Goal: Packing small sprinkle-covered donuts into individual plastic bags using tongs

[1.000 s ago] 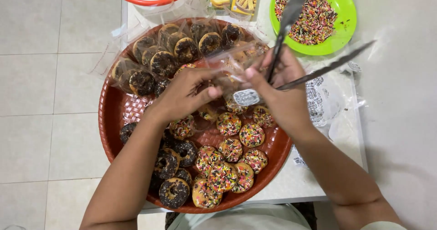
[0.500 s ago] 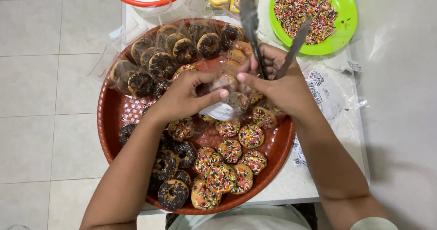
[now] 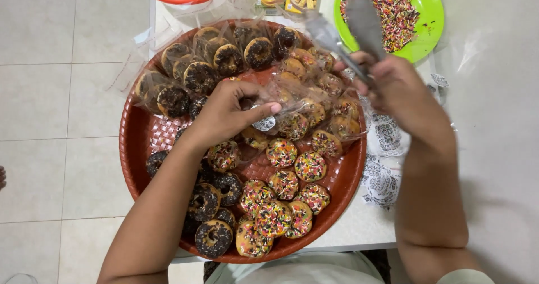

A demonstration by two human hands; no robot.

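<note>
A person's left hand (image 3: 230,112) pinches a clear plastic packet (image 3: 292,101) by its sealed end, over the middle of a round red woven tray (image 3: 140,149) on a white tabletop (image 3: 359,228), while the right hand (image 3: 401,96) closes its grip around metal tongs (image 3: 348,28), raised and pointing away toward a green plate of sprinkles (image 3: 426,31). The packet seems to hold a sprinkled doughnut, though glare blurs it. Thin film like this is likely light, slippery and quick to crumple, its contents soft and easily smeared, so the sealed edge is the safest hold. Both forearms reach in from the near edge, the left wrist bent down over loose sprinkled doughnuts (image 3: 281,191)
</note>
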